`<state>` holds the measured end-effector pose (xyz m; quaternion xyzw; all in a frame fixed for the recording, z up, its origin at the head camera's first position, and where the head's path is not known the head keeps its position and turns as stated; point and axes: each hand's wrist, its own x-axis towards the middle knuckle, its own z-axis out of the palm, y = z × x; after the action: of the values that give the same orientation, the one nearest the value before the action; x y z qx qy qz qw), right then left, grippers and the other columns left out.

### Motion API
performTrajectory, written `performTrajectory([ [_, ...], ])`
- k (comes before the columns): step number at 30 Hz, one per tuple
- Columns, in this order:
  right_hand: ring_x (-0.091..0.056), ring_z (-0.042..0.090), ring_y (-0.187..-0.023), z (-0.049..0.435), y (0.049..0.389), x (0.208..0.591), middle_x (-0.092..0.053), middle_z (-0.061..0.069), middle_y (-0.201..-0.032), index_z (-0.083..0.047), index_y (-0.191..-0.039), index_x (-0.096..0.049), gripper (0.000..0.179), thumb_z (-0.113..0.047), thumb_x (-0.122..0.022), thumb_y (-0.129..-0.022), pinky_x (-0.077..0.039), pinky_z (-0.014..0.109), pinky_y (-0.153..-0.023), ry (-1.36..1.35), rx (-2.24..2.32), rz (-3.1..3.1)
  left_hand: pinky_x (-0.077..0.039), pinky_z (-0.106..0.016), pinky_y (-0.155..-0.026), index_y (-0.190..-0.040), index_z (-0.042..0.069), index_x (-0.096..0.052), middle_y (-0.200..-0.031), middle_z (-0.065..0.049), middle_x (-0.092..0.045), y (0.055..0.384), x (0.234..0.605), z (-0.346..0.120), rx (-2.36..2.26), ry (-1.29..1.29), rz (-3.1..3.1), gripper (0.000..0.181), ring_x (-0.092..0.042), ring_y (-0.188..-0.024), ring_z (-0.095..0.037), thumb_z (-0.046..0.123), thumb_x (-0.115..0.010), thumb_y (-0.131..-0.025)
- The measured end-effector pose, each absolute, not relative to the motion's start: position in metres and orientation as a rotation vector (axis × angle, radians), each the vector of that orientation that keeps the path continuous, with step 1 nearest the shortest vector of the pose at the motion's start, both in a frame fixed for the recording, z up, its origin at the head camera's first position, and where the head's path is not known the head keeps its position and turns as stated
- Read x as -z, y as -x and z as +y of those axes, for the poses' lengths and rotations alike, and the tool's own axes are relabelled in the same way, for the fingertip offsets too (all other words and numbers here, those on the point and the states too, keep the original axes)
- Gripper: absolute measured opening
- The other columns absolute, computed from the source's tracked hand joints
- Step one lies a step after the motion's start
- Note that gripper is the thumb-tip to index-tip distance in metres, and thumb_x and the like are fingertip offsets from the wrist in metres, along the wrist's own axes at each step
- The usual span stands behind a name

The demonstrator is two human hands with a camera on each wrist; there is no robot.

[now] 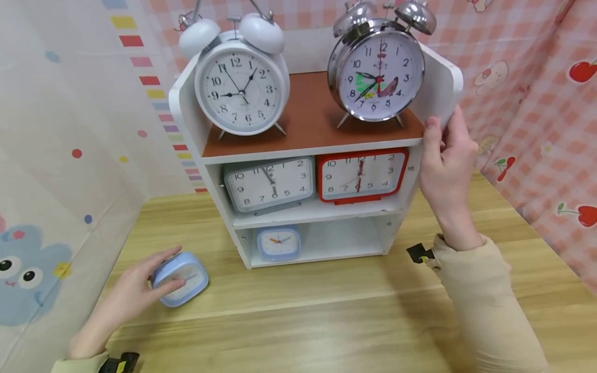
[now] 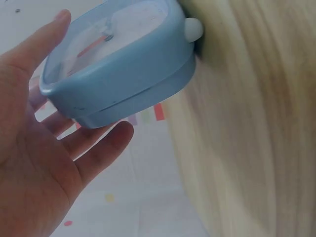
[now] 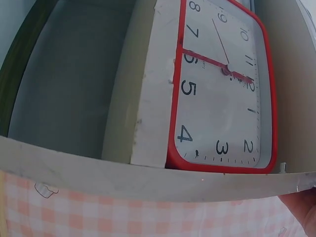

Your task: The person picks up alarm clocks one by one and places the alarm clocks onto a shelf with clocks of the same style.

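At the left of the table, my left hand [image 1: 132, 285] holds a small light blue alarm clock [image 1: 198, 289], its thumb over the face and its fingers behind. The left wrist view shows that clock [image 2: 128, 64] tilted, a pale knob near the wood. My right hand [image 1: 448, 160] grips the right side panel of a small white shelf [image 1: 312, 257]. On its brown top stand a white twin-bell clock [image 1: 256, 111] and a silver one [image 1: 392, 59]. The middle level holds a grey clock [image 1: 294, 181] and a red clock [image 3: 212, 108]. Another blue clock [image 1: 279, 254] sits at the bottom left.
The shelf stands on a wooden table [image 1: 303, 321]. A pink checked cloth [image 1: 508, 114] hangs behind and to the right. A pale patterned cloth [image 1: 93, 134] covers the left side. The bottom level's right part [image 1: 345, 239] shows bare white board.
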<state>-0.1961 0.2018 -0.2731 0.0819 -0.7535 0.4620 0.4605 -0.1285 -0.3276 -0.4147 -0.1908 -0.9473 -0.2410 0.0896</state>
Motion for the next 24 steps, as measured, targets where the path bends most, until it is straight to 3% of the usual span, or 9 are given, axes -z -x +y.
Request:
performTrajectory([
  [3,-0.06,-0.002,-0.093,0.201,0.1962,0.2727,-0.067,-0.003,-0.101,-0.008,-0.141,-0.063,0.038,-0.026,-0.051,-0.11,-0.05,0.011,-0.078,-0.187,-1.151,-1.863,-0.029,0.006,-0.095,-0.145,0.005,-0.061,-0.139,-0.023,-0.068,0.1271,0.4179,-0.3271,0.713,0.563,-2.794,0.071,-0.066,-0.119,-0.046,0.024,-0.09,-0.083],
  [6,-0.061,-0.004,-0.095,0.2011,0.1956,0.273,-0.07,0.012,-0.105,-0.006,-0.143,-0.061,0.039,-0.025,-0.051,-0.11,-0.051,0.009,-0.082,-0.191,-1.142,-1.874,-0.027,0.007,-0.094,-0.146,0.007,-0.06,-0.14,-0.022,-0.068,0.1261,0.4192,-0.3267,0.707,0.553,-2.8,0.072,-0.065,-0.12,-0.046,0.024,-0.089,-0.084],
  [8,-0.061,-0.005,-0.096,0.2013,0.1957,0.2733,-0.07,0.012,-0.106,-0.006,-0.143,-0.061,0.039,-0.024,-0.051,-0.11,-0.051,0.008,-0.083,-0.195,-1.139,-1.874,-0.028,0.006,-0.093,-0.146,0.007,-0.06,-0.14,-0.022,-0.068,0.1259,0.4192,-0.3264,0.704,0.549,-2.806,0.071,-0.066,-0.12,-0.045,0.025,-0.089,-0.084],
  [10,-0.061,-0.004,-0.095,0.2017,0.1957,0.2732,-0.069,0.005,-0.102,-0.006,-0.143,-0.061,0.039,-0.023,-0.051,-0.11,-0.051,0.008,-0.082,-0.204,-1.131,-1.871,-0.033,0.003,-0.092,-0.147,0.007,-0.06,-0.141,-0.023,-0.068,0.1261,0.4186,-0.3262,0.7,0.548,-2.819,0.072,-0.067,-0.119,-0.045,0.025,-0.089,-0.084],
  [14,-0.059,-0.002,-0.09,0.202,0.1963,0.2732,-0.063,-0.012,-0.097,-0.008,-0.142,-0.063,0.037,-0.023,-0.052,-0.11,-0.049,0.011,-0.077,-0.207,-1.14,-1.854,-0.049,-0.017,-0.09,-0.148,0.007,-0.059,-0.141,-0.024,-0.067,0.127,0.4176,-0.3258,0.69,0.547,-2.844,0.072,-0.068,-0.119,-0.046,0.026,-0.089,-0.085],
  [16,-0.06,-0.004,-0.091,0.2029,0.1967,0.2732,-0.067,-0.004,-0.098,-0.007,-0.142,-0.063,0.037,-0.023,-0.051,-0.11,-0.049,0.009,-0.078,-0.22,-1.122,-1.855,-0.053,-0.028,-0.089,-0.148,0.008,-0.059,-0.14,-0.025,-0.067,0.1276,0.4175,-0.3256,0.688,0.544,-2.855,0.072,-0.069,-0.119,-0.045,0.026,-0.088,-0.085],
  [21,-0.06,-0.009,-0.098,0.2055,0.199,0.2742,-0.071,0.024,-0.112,-0.006,-0.144,-0.061,0.04,-0.025,-0.05,-0.111,-0.052,0.005,-0.086,-0.252,-1.087,-1.864,-0.056,-0.038,-0.088,-0.148,0.007,-0.059,-0.138,-0.025,-0.068,0.1284,0.4184,-0.3246,0.69,0.533,-2.87,0.071,-0.069,-0.117,-0.043,0.026,-0.088,-0.086],
  [24,-0.059,-0.007,-0.095,0.2052,0.1993,0.2742,-0.071,0.01,-0.103,-0.006,-0.143,-0.061,0.039,-0.024,-0.05,-0.111,-0.05,0.006,-0.082,-0.249,-1.094,-1.856,-0.056,-0.034,-0.088,-0.147,0.007,-0.06,-0.137,-0.024,-0.069,0.1291,0.4188,-0.3238,0.683,0.526,-2.867,0.069,-0.07,-0.116,-0.041,0.025,-0.088,-0.086],
])
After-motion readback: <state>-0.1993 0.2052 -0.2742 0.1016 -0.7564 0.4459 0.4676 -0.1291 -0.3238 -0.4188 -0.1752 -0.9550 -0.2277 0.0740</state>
